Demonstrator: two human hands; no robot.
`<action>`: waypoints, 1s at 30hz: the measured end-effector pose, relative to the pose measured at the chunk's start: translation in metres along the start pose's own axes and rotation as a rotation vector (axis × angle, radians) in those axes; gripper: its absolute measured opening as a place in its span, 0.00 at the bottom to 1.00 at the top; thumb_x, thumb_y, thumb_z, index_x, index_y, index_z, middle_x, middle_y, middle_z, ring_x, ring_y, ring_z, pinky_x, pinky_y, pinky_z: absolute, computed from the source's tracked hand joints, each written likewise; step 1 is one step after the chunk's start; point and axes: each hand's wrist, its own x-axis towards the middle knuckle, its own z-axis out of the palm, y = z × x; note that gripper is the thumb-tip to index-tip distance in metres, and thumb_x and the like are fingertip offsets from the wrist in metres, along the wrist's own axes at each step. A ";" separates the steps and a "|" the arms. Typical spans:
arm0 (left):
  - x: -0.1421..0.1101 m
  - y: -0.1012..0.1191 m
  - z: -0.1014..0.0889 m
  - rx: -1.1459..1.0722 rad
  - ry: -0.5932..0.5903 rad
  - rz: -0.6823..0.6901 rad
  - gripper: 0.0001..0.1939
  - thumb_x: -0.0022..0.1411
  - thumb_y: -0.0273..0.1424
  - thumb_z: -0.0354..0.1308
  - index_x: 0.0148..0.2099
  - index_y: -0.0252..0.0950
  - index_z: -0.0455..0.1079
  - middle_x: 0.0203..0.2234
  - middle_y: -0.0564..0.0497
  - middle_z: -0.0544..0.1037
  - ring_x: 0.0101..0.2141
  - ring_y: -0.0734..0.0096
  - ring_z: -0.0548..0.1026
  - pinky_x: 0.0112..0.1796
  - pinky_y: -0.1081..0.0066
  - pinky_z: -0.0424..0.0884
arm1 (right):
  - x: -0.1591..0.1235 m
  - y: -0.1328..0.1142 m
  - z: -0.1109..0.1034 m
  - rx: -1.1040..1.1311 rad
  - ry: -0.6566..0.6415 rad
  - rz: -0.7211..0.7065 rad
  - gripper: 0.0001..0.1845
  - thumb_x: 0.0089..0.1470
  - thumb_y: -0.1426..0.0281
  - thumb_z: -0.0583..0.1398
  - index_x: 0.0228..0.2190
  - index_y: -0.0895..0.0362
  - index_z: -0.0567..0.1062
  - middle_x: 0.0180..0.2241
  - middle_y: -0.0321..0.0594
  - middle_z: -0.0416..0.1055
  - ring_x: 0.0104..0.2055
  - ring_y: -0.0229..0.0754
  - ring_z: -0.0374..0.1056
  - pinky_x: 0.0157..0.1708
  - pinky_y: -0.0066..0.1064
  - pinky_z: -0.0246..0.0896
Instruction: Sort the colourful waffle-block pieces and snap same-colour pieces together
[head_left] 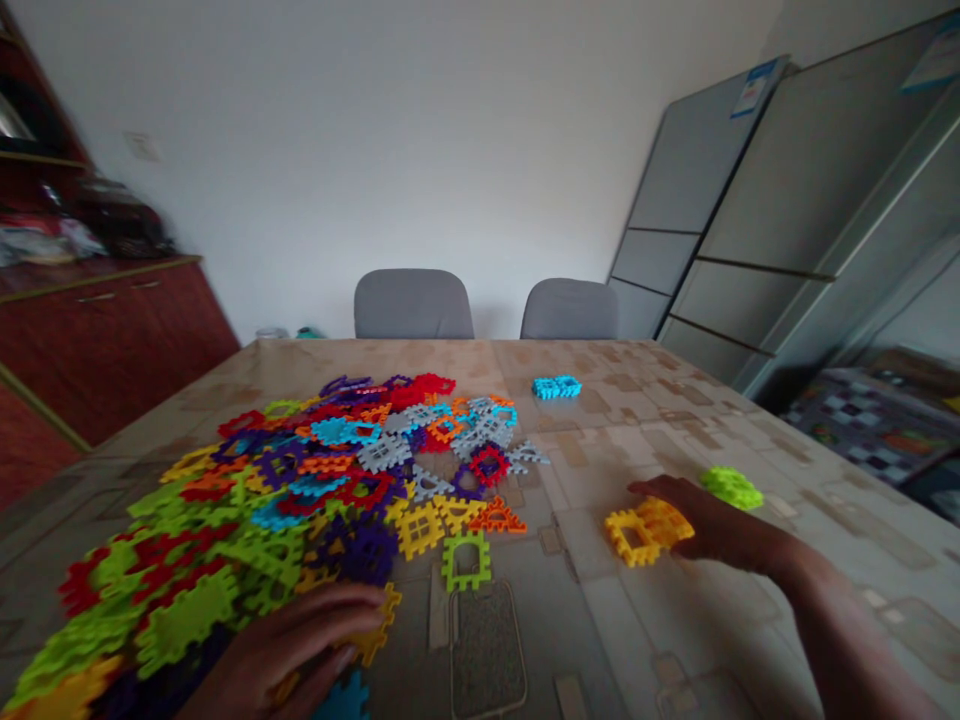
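My left hand (281,645) is at the near edge of a heap of plastic interlocking tiles, its fingers and thumb closed on a yellow tile (379,628). Part of that tile is hidden under the fingers. A blue tile (346,697) lies just below the hand. Over on the right, my right hand (694,505) grips a small yellow stack of tiles (637,533) at its right side. One square-holed tile juts out to the left of the stack. Right behind this hand sits a lime-green stack of tiles (733,487).
The mixed heap of tiles (382,455) spreads across the table's left half. A blue stack (556,387) stands farther back. A lime-green square tile (466,560) lies before the heap. Two grey chairs (412,303) line the far edge. A refrigerator (667,190) is at right.
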 end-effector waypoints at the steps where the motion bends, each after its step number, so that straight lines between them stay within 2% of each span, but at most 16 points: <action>1: 0.001 0.000 0.000 0.003 0.001 0.004 0.13 0.68 0.35 0.56 0.50 0.57 0.77 0.46 0.62 0.83 0.42 0.68 0.84 0.45 0.76 0.78 | -0.001 -0.001 0.000 -0.001 0.003 0.007 0.41 0.44 0.69 0.64 0.62 0.50 0.67 0.63 0.49 0.64 0.65 0.59 0.58 0.65 0.51 0.51; 7: 0.004 -0.002 0.002 -0.020 -0.006 0.041 0.13 0.68 0.35 0.56 0.50 0.56 0.77 0.46 0.61 0.84 0.42 0.69 0.84 0.44 0.78 0.78 | -0.003 -0.021 0.000 -0.026 -0.014 0.028 0.45 0.43 0.67 0.66 0.64 0.50 0.65 0.66 0.48 0.60 0.67 0.61 0.53 0.66 0.53 0.45; 11: 0.013 0.002 -0.009 -0.020 0.004 0.037 0.12 0.69 0.35 0.57 0.50 0.54 0.78 0.45 0.60 0.84 0.41 0.70 0.84 0.45 0.81 0.76 | 0.005 -0.047 0.004 -0.123 -0.036 -0.028 0.43 0.38 0.73 0.65 0.59 0.52 0.70 0.61 0.49 0.67 0.65 0.60 0.57 0.65 0.53 0.44; 14: 0.019 0.003 -0.023 0.009 0.023 -0.003 0.11 0.68 0.37 0.58 0.49 0.53 0.78 0.45 0.60 0.84 0.42 0.70 0.84 0.45 0.80 0.76 | 0.010 -0.057 0.009 -0.149 -0.040 -0.095 0.36 0.38 0.75 0.64 0.53 0.52 0.75 0.56 0.48 0.71 0.61 0.58 0.62 0.63 0.52 0.47; 18: 0.022 0.000 -0.041 0.014 0.048 -0.064 0.10 0.69 0.38 0.57 0.50 0.54 0.78 0.47 0.61 0.83 0.43 0.71 0.84 0.45 0.80 0.76 | 0.014 -0.053 0.013 -0.163 -0.006 -0.139 0.27 0.43 0.73 0.63 0.48 0.51 0.78 0.53 0.48 0.73 0.58 0.58 0.65 0.59 0.51 0.53; 21: 0.023 0.001 -0.048 -0.005 0.100 -0.121 0.11 0.70 0.43 0.56 0.49 0.53 0.79 0.46 0.59 0.84 0.43 0.68 0.84 0.45 0.78 0.77 | 0.017 -0.044 0.016 -0.177 0.012 -0.145 0.28 0.42 0.74 0.62 0.49 0.52 0.77 0.52 0.49 0.74 0.56 0.58 0.67 0.58 0.50 0.56; 25: 0.025 -0.001 -0.055 -0.010 0.106 -0.141 0.14 0.70 0.46 0.55 0.47 0.50 0.79 0.45 0.56 0.85 0.42 0.66 0.84 0.46 0.76 0.77 | 0.018 -0.032 0.020 -0.195 0.022 -0.112 0.32 0.41 0.71 0.63 0.52 0.52 0.76 0.54 0.50 0.73 0.57 0.60 0.67 0.58 0.53 0.57; 28: 0.026 -0.008 -0.060 -0.005 0.123 -0.162 0.14 0.70 0.46 0.56 0.48 0.49 0.79 0.45 0.55 0.84 0.44 0.65 0.83 0.47 0.75 0.77 | 0.019 -0.027 0.021 -0.194 0.064 -0.126 0.34 0.45 0.66 0.64 0.56 0.52 0.74 0.57 0.52 0.71 0.59 0.63 0.65 0.59 0.56 0.57; 30: 0.027 -0.013 -0.063 0.017 0.134 -0.186 0.14 0.70 0.44 0.56 0.50 0.48 0.78 0.46 0.55 0.84 0.45 0.65 0.83 0.47 0.75 0.76 | 0.020 -0.032 0.023 -0.197 0.146 -0.165 0.31 0.50 0.64 0.62 0.57 0.53 0.74 0.57 0.53 0.72 0.59 0.62 0.65 0.59 0.57 0.58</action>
